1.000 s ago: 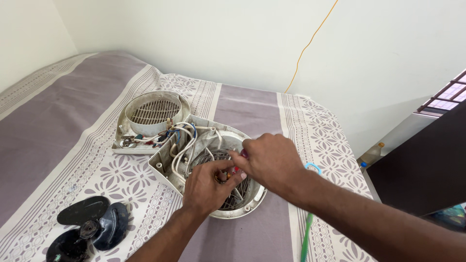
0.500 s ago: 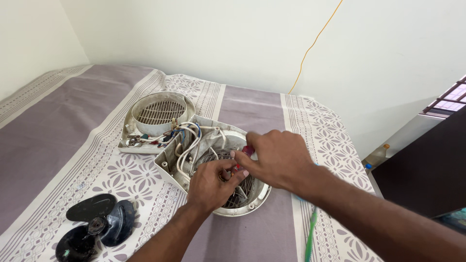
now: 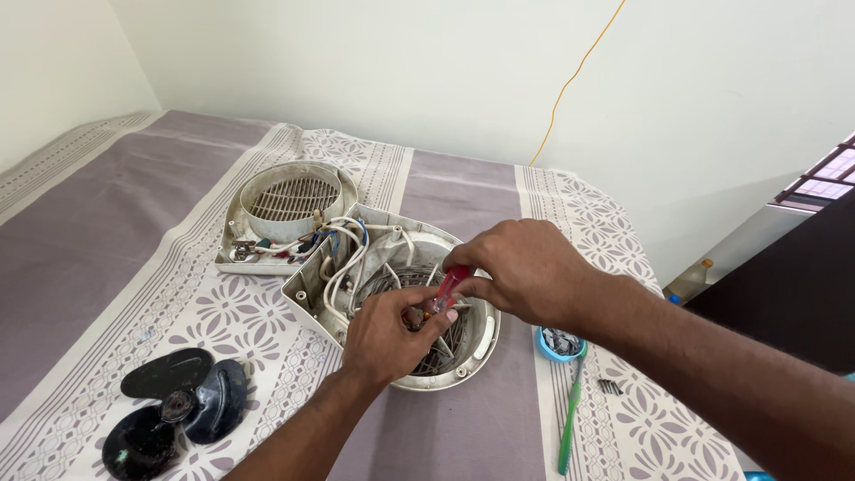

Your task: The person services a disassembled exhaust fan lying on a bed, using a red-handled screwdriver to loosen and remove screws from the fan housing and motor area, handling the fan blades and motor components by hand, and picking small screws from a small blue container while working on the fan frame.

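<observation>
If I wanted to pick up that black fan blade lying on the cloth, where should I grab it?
Probably by the round hub in the middle of the black fan blade, coming straight down from above. It lies flat on the patterned cloth with the hub raised, while the broad thin blades hug the surface and give fingers little edge. Nothing crowds it.

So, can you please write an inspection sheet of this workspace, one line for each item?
Surface: patterned purple and white cloth, lying flat.
Job's things: open white fan housing with grille; red-handled screwdriver pointed into it.
Clutter: second housing half behind; black fan blade at front left; small blue dish of screws; green tool; loose screws.
Grips: right hand holds the screwdriver; left hand is at its tip.
Cables: white wires inside the housing; yellow cord on the wall.
Surroundings: white wall; bottle on the floor.
</observation>
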Tool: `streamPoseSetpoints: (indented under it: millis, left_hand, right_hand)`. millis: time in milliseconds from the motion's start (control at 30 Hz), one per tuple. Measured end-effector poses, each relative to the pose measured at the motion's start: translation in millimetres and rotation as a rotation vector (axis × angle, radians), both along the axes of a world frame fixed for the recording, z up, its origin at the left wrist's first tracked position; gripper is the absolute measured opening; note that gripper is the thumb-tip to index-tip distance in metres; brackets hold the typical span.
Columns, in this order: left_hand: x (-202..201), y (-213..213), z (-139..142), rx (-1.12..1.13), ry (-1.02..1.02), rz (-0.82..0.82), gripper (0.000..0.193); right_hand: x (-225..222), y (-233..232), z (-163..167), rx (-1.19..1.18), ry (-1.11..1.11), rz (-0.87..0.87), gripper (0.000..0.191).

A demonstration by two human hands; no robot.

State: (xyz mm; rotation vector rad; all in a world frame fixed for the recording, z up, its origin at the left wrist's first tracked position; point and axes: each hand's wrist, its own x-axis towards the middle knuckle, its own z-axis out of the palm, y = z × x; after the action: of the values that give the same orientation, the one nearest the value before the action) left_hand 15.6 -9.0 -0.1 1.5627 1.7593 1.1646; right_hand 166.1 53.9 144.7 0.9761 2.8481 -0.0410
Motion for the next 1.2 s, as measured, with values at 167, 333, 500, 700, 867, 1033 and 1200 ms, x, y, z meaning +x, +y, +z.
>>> streamPoseSetpoints:
  millis: [167,333,500,700,867,1033,1200]
  left_hand:
    - [2,0,1,-0.073,-0.01,0.017,0.052]
    - [4,2,-1,0.018,-0.022,0.043,0.05]
    - [4,2,-1,0.006,-0.042,0.037,0.051]
    - [4,3,-1,0.023,-0.025,0.057,0.049]
    - [5,3,-1,0.004,-0.029,0.054,0.048]
    - [4,2,3,-0.041,-0.019,0.043,0.047]
    - [4,1,3,-0.072,-0.01,0.052,0.045]
  right_hand:
    - [-3,-5,-6,0.054,-0.053,-0.118,0.04]
    - [1,-4,-18,0.115,0.099,-0.12,0.042]
    - [3,0,-31,0.138,0.091,-0.189,0.041]
    - [2,2,-37,0.213,0.163,-0.191,0.046]
    - [-1,3,-37,0.232,0.177,-0.206,0.048]
    - [-7,5,-39,0.227,0.169,-0.222,0.052]
    - [-14,7,-42,0.199,0.127,-0.254,0.06]
